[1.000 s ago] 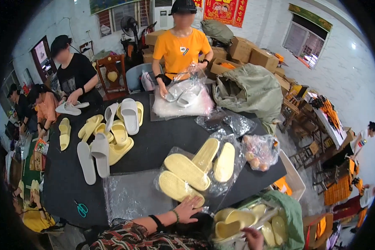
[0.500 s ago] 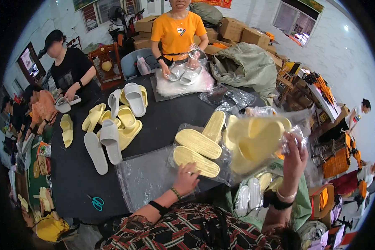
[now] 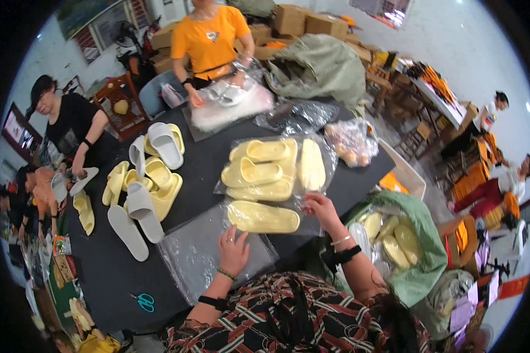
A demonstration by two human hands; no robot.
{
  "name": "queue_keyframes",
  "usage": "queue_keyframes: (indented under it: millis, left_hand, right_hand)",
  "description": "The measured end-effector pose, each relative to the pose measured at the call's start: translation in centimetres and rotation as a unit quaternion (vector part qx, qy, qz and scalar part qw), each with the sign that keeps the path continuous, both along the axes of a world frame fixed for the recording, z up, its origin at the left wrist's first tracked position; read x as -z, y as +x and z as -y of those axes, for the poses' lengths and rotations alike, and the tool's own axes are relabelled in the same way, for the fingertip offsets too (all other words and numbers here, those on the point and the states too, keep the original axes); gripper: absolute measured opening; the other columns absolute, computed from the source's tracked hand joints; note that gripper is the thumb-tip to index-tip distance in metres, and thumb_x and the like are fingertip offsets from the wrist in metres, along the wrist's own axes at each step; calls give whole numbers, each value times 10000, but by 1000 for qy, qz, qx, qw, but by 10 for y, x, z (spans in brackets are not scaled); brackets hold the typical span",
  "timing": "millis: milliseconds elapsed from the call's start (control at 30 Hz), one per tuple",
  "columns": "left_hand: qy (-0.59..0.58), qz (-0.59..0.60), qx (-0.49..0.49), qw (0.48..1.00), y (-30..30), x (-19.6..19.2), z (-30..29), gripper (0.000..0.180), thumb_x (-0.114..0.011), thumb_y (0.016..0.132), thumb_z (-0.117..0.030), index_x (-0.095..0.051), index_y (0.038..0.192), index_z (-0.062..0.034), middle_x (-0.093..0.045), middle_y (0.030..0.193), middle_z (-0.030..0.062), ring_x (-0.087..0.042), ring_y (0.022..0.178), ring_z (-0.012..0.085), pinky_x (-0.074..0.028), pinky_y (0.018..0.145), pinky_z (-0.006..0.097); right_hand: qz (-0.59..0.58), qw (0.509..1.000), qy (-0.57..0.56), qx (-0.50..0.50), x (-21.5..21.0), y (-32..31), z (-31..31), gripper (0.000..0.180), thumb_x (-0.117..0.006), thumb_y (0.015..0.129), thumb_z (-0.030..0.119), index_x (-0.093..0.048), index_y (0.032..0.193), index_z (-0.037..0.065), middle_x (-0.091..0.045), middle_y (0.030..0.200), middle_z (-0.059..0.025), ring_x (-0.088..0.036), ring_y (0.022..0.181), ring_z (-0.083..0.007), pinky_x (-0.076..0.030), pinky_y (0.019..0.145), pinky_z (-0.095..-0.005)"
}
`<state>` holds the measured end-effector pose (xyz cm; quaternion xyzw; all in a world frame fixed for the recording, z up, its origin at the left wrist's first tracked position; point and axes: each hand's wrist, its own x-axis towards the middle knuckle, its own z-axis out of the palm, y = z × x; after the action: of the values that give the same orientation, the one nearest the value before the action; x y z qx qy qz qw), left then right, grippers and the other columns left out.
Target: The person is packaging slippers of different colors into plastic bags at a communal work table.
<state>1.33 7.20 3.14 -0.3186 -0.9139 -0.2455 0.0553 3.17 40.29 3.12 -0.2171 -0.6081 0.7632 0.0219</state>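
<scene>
The person's left hand (image 3: 234, 250) lies flat on a clear plastic bag (image 3: 209, 253) that is spread out on the dark desk (image 3: 106, 270). Its fingers are open and a little spread, pressing on the bag and holding nothing. The right hand (image 3: 319, 207) is out past the left one, at the edge of a yellow slipper (image 3: 264, 217) that lies inside clear plastic, just beside the flat bag. Its fingers are bent close together on the plastic there, but I cannot tell if they pinch it.

Behind that slipper sits a pile of more yellow slippers (image 3: 271, 170) on plastic, near the middle of the desk. To the left is a heap of yellow and white slippers (image 3: 144, 188). Small blue scissors (image 3: 145, 302) lie near the front edge of the desk, well apart from both hands.

At the person's right side a green sack (image 3: 421, 247) stands open with yellow slippers in it.

Across the desk a person in an orange shirt (image 3: 209, 38) handles a plastic bag with white slippers. At the left a person in a black shirt (image 3: 70, 126) holds a white slipper.
</scene>
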Motion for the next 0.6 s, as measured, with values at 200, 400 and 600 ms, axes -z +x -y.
queue_keyframes:
  millis: [200, 400, 600]
  left_hand:
    - [3, -20, 125, 992, -10, -4, -49, 443, -654, 753, -208, -574, 1172, -92, -427, 1320, 187, -377, 1220, 373, -270, 1024, 517]
    - [-38, -45, 223, 973, 25, -6, -86, 471, -714, 718, -256, -574, 1124, -63, -465, 1246, 189, -429, 1139, 384, -335, 966, 519]
    - [-92, 32, 295, 950, 28, 26, -110, 251, -714, 728, -167, -563, 898, -61, -544, 898, 114, -510, 887, 321, -415, 808, 436]
  right_hand:
    - [-31, 995, 36, 84, -6, 42, -35, 212, -482, 914, 58, -581, 1090, -7, -648, 979, -69, -653, 780, -158, -501, 654, -251]
    - [76, 970, 43, 226, 72, 156, -91, 203, -485, 905, 77, -588, 1061, -3, -664, 964, -93, -654, 777, -165, -514, 652, -274]
    - [232, 895, 44, 379, 179, 295, -153, 189, -505, 859, 47, -631, 993, 0, -653, 902, -84, -653, 726, -171, -519, 614, -281]
